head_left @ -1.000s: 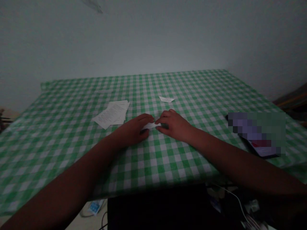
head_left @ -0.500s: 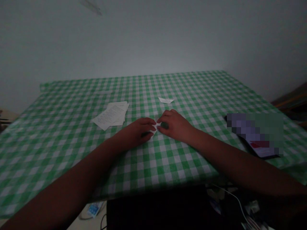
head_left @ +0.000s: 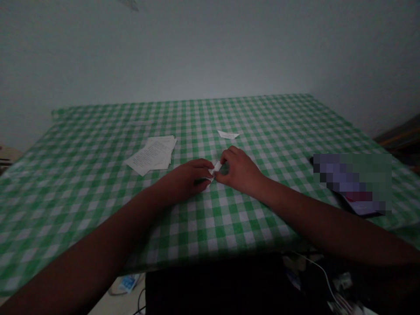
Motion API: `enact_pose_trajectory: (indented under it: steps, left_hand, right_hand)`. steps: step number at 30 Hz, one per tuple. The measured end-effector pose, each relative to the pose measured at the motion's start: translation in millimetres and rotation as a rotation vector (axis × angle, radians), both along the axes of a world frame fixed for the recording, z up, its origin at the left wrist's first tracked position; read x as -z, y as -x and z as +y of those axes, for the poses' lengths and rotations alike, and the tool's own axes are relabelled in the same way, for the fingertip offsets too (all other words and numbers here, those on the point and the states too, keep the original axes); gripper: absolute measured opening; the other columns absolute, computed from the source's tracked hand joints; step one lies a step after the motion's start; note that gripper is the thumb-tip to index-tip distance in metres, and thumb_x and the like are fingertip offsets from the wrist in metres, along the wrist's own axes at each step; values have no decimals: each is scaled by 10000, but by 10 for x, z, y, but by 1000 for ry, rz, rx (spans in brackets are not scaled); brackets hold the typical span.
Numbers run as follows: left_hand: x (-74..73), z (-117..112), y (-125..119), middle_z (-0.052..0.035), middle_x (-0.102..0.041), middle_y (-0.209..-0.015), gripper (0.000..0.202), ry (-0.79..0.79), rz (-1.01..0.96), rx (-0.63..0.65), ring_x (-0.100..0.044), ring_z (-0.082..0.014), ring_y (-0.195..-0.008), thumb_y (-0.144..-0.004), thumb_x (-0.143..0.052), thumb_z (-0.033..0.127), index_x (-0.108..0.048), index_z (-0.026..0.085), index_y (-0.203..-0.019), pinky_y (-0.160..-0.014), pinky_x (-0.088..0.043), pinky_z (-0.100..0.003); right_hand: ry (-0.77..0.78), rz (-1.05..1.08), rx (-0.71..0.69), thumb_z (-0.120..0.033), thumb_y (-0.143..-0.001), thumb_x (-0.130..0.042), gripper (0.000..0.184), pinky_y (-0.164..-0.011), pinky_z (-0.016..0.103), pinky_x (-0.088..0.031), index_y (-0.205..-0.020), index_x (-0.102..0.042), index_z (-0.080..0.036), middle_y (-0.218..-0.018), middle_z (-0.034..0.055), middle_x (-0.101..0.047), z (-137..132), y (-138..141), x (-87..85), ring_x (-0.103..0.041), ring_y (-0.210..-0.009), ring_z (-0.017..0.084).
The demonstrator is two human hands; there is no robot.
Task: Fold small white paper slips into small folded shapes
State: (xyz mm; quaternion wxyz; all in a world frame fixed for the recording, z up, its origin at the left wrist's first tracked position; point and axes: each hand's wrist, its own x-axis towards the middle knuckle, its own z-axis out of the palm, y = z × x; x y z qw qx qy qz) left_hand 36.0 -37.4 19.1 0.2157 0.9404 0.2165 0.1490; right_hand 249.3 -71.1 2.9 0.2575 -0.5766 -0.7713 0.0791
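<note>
My left hand (head_left: 187,179) and my right hand (head_left: 239,171) meet at the middle of a table covered with a green and white checked cloth (head_left: 82,210). Between their fingertips is a small folded piece of white paper (head_left: 215,169), pinched by both hands just above the cloth. Most of the paper is hidden by my fingers. A stack of printed white sheets (head_left: 152,154) lies to the left of my left hand. A small folded white paper shape (head_left: 228,134) rests on the cloth beyond my right hand.
A dark flat object (head_left: 352,192), partly blurred out, lies on the cloth at the right. Below the table's near edge are a white cable (head_left: 323,273) and a small blue and white packet (head_left: 128,283) on the floor. A plain wall rises behind the table.
The paper strip that lay flat and long between my hands is now folded smaller and bunched at my fingertips. My hands have drawn closer together.
</note>
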Motion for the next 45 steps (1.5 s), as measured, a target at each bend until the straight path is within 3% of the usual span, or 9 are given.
enact_pose_trajectory:
  steps: [14,18,24,34,45]
  left_hand:
    - [3,2,32,-101,-618,-1288,180,-38,7,7,-605,-205,-1168,-924,-580,238,-694,174,-1048,-1047,-486,-368]
    - [-9,4,53,-102,-619,-1294,215,-47,25,22,-595,-220,-1190,-920,-586,253,-689,176,-1093,-1061,-474,-396]
    - [-7,-19,-2,-115,-622,-1249,314,-36,12,-31,-585,-238,-1173,-890,-618,251,-644,160,-1189,-1053,-471,-422]
    - [-65,-38,-4,-101,-597,-1261,312,21,-6,-15,-569,-232,-1185,-879,-596,227,-633,182,-1186,-1068,-456,-415]
    - [-38,6,4,-84,-590,-1266,326,82,-30,22,-558,-217,-1199,-907,-591,226,-624,223,-1231,-1069,-449,-414]
  right_hand:
    - [-3,4,150,-283,-781,-666,167,-762,354,-440,-787,-515,-212,-904,62,-562,216,-199,3,-545,-896,227]
    - [-33,33,55,-252,-791,-664,137,-785,339,-432,-812,-536,-209,-895,53,-578,194,-205,-18,-551,-884,213]
    - [41,-36,-135,-341,-822,-684,161,-761,317,-395,-853,-602,-206,-835,21,-622,136,-166,-24,-555,-825,191]
    - [114,-55,-152,-336,-810,-674,187,-705,306,-337,-708,-585,-207,-722,-9,-610,20,-34,-61,-525,-728,157]
    - [186,-47,-160,-408,-770,-732,271,-713,324,-293,-691,-571,-204,-756,-15,-640,-116,51,-136,-569,-779,169]
